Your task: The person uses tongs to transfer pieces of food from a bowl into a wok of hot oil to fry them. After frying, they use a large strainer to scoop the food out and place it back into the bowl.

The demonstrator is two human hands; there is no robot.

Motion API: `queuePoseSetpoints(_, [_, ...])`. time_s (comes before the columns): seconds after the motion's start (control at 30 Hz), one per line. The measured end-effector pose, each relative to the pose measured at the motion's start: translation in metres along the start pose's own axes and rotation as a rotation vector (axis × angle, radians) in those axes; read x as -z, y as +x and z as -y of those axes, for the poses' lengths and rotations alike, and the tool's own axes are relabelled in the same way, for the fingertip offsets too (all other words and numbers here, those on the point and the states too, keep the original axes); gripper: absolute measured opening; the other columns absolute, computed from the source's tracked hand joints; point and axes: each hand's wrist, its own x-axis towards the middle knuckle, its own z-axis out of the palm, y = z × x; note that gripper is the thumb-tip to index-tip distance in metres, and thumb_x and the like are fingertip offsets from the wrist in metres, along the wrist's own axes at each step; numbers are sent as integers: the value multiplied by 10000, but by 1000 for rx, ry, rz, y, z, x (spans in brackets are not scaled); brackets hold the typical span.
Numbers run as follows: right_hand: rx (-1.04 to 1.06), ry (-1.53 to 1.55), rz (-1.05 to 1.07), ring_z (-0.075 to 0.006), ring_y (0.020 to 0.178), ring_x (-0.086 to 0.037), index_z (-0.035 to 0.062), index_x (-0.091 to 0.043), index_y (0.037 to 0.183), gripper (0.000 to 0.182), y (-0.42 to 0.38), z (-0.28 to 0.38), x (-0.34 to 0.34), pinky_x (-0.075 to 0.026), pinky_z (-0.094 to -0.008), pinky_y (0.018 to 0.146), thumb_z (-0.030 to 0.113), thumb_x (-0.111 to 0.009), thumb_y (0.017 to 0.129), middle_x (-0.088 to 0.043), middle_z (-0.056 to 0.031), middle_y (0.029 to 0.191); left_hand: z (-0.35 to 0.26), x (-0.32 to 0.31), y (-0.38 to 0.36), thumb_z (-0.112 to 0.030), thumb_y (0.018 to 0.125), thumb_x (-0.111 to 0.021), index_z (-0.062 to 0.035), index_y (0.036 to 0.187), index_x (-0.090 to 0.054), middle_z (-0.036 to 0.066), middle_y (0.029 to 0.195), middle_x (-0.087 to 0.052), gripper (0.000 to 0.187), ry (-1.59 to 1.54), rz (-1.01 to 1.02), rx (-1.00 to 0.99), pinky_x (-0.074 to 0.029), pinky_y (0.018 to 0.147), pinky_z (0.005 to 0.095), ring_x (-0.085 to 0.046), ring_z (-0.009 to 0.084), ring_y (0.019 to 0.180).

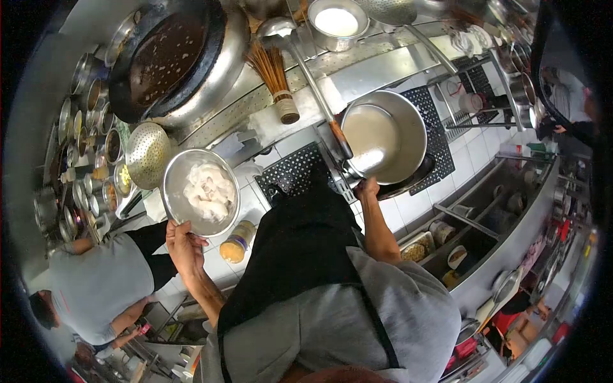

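**A bowl point(175, 204) and a pot point(414, 135) are held**

The bowl is best held flat, so that the soft white food point(209, 193) is not spilled. A firm grip is needed on the pot too (it looks heavy), and any tipping is best done slowly. The bowl's near edge is pinched by the left hand point(184, 247), with the thumb by the rim. The pot is gripped at its near edge by the right hand point(367, 189). The white food is found just past the left hand, well apart from the right hand.
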Motion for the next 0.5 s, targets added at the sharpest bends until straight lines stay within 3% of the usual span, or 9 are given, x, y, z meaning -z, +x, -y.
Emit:
queuePoseSetpoints(0.03, [22, -57, 28, -188, 462, -420, 17, -501, 739, 185, 1, 0, 0, -373, -361, 412, 159, -438, 839, -457, -88, 561, 0, -5, -1, -27, 859, -529, -30, 863, -506, 65, 624, -592, 24, 12, -5, -7, -497, 364, 243, -530, 124, 368])
queuePoseSetpoints(0.1, [5, -38, 140, -187, 447, -434, 21, -531, 799, 397, 16, -16, 9, -409, -337, 415, 378, -451, 950, -457, -62, 557, -1, -7, -6, -29, 860, -525, -23, 858, -510, 76, 610, -592, 16, 24, -5, -18, -499, 366, 244, -531, 123, 368])
queuePoseSetpoints(0.17, [90, -198, 151, -209, 475, -495, 21, -547, 931, 382, -4, -28, 6, -455, -370, 451, 402, -530, 929, -493, -61, 610, -2, -4, -8, -31, 861, -524, -25, 844, -508, 80, 602, -593, 24, 3, -8, -3, -502, 369, 245, -538, 125, 374])
queuePoseSetpoints(0.2, [191, -462, 239, -233, 603, -599, 5, -508, 1096, 472, -17, -33, 9, -507, -394, 536, 413, -620, 887, -576, -137, 750, -2, -2, -8, -31, 861, -523, -28, 838, -505, 78, 602, -590, 30, 35, -23, 11, -502, 369, 244, -541, 122, 378])
queuePoseSetpoints(0.23, [318, -840, 236, -278, 741, -620, 3, -518, 1088, 319, -9, -48, 6, -519, -444, 602, 236, -609, 890, -603, -172, 897, -3, -3, -7, -31, 861, -523, -28, 838, -505, 78, 602, -590, 30, 42, -17, 17, -502, 369, 244, -541, 122, 378])
queuePoseSetpoints(0.3, [1202, -1184, 192, -410, 865, -622, -34, -510, 1101, 330, -8, -59, -2, -514, -482, 710, 146, -624, 849, -614, -259, 975, -7, -2, -5, -28, 861, -522, -28, 836, -500, 80, 616, -593, 33, 47, -12, 41, -502, 369, 241, -543, 124, 382])
queuePoseSetpoints(0.33, [1043, -1199, 120, -487, 917, -584, -62, -526, 1073, 325, -37, -42, -20, -494, -501, 772, 126, -617, 824, -597, -302, 1009, -9, -2, -3, -28, 861, -522, -28, 836, -500, 80, 616, -593, 33, 53, -5, 42, -502, 369, 241, -543, 124, 382])
queuePoseSetpoints(0.37, [827, -1410, 132, -429, 935, -616, -66, -533, 1095, 347, -25, -42, -28, -509, -487, 790, 142, -610, 829, -611, -273, 1008, -10, -2, -1, -25, 860, -520, -30, 838, -499, 80, 627, -596, 31, 56, 21, 32, -504, 369, 241, -546, 124, 385])
queuePoseSetpoints(0.5, [691, -1776, 196, -356, 919, -660, -36, -608, 1011, 236, -12, -33, -52, -540, -450, 787, 134, -579, 849, -655, -233, 961, -12, 11, 15, -19, 858, -515, -34, 843, -497, 81, 666, -608, 28, 38, 102, 32, -511, 365, 241, -554, 125, 394])
